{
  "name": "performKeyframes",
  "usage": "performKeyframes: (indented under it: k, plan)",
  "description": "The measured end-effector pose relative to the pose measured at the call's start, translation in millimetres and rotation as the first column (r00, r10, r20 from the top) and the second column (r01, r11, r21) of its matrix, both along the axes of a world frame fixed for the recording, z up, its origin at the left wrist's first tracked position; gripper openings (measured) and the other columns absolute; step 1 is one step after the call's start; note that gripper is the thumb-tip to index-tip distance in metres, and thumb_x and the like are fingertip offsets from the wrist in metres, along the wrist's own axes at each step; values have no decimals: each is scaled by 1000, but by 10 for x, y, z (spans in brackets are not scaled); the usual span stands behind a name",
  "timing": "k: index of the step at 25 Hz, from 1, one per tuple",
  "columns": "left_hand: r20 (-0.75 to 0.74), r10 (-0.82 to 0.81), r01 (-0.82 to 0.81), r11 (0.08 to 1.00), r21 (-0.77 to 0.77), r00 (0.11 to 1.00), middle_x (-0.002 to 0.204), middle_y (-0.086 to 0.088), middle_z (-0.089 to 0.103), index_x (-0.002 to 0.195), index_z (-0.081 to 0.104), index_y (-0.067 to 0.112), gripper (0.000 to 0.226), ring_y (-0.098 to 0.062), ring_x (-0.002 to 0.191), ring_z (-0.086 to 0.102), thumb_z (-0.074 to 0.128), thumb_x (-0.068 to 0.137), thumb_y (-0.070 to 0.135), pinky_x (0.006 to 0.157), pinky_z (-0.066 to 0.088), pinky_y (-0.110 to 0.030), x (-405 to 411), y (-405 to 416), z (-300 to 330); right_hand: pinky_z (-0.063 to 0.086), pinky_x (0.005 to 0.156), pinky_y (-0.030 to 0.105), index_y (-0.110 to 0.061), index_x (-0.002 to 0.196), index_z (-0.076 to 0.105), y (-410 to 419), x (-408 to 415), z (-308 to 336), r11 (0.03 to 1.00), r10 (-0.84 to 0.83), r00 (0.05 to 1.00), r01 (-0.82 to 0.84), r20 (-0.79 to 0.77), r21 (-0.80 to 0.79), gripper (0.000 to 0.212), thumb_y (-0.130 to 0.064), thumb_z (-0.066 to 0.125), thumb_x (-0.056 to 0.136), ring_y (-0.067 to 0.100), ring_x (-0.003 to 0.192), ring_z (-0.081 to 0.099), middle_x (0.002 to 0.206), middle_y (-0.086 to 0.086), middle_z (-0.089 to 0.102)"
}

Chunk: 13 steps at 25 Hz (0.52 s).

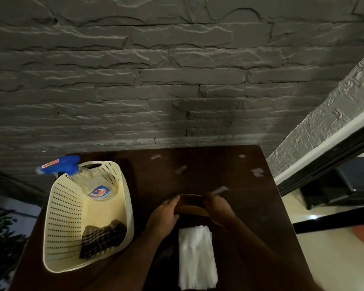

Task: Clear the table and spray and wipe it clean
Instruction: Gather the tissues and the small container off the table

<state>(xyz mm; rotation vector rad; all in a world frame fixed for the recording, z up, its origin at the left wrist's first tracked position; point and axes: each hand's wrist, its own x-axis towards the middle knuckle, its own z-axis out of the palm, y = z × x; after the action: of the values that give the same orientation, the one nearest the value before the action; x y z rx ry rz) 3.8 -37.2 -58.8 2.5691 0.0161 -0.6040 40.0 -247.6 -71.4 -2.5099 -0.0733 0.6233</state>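
A dark wooden table (pixel 229 169) stands against a stone wall. At its middle, my left hand (pixel 164 215) and my right hand (pixel 219 206) grip the two ends of a brown wooden napkin holder (pixel 192 203). A stack of white paper napkins (pixel 197 257) lies in it, reaching toward me. Small paper scraps (pixel 180 169) lie scattered on the far half of the table. At the left, a cream perforated basket (pixel 63 217) holds a spray bottle (pixel 88 181) with a blue trigger head and a dark striped cloth (pixel 102 238).
The grey stone wall (pixel 156 80) closes off the far side. To the right, a textured wall and a dark frame (pixel 324 164) stand beside the table, with light floor (pixel 334 259) below. A plant (pixel 0 232) shows at the lower left.
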Motion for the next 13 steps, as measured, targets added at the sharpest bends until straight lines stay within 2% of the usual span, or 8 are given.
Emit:
performKeyframes:
  k: [4, 6, 8, 10, 13]
  plan:
    - [35, 19, -19, 1000, -9, 999, 148, -1, 40, 151, 22, 30, 69, -21, 132, 43, 58, 93, 33, 105, 40, -34, -116, 46, -59, 55, 75, 32, -17, 129, 53, 28, 6, -10, 1000, -16, 1000, 16, 17, 20, 32, -21, 39, 101, 19, 86, 64, 107, 8, 65]
    - [119, 118, -117, 993, -12, 986, 141, -1, 46, 145, 34, 27, 59, -19, 126, 48, 57, 92, 38, 99, 45, -33, -194, 43, -63, 55, 77, 32, -17, 132, 50, -22, -34, 21, 995, -92, 994, 88, 64, 56, 34, -22, 41, 100, 19, 90, 64, 112, 8, 65]
    - [172, 238, -239, 971, -19, 956, 125, 2, 57, 130, 47, 26, 44, -15, 112, 56, 56, 91, 44, 87, 50, -30, -316, 21, -74, 55, 76, 30, -21, 130, 52, -99, -145, 60, 975, -214, 971, 206, 108, 82, 32, -25, 44, 99, 17, 92, 64, 114, 5, 64]
    - [98, 247, -249, 969, 10, 964, 115, 5, 61, 122, 51, 27, 39, -12, 105, 59, 54, 90, 50, 83, 50, -28, -464, -36, -135, 55, 76, 33, -21, 126, 54, -180, -339, 89, 934, -355, 928, 347, 114, 85, 31, -28, 48, 97, 18, 92, 64, 114, 4, 63]
    - [-111, 225, -225, 974, 12, 968, 122, 1, 59, 127, 49, 23, 51, -17, 111, 58, 60, 86, 51, 86, 49, -29, -601, -185, -215, 56, 80, 33, -22, 120, 56, -194, -754, 96, 900, -434, 900, 430, 48, 70, 26, -27, 53, 95, 14, 92, 62, 111, 0, 61]
